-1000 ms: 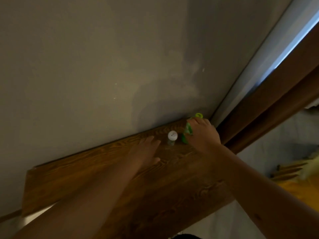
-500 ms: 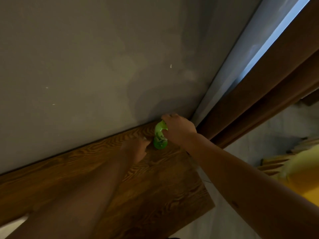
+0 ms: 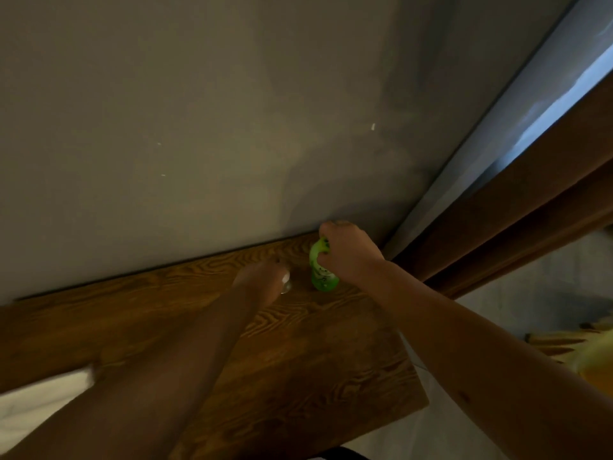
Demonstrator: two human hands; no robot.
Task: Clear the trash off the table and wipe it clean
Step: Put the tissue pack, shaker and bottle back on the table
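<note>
A person's right hand wraps a green plastic bottle at the table's far edge, one o'clock. It looks light, crushable; best held mid-body. The left hand, at eleven o'clock, curls around a small clear bottle.

Green bottle upright on table, near wall.

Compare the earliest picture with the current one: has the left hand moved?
Yes. The left hand has reached toward the wall and closed its fingers around the small clear bottle standing beside the green bottle.
</note>
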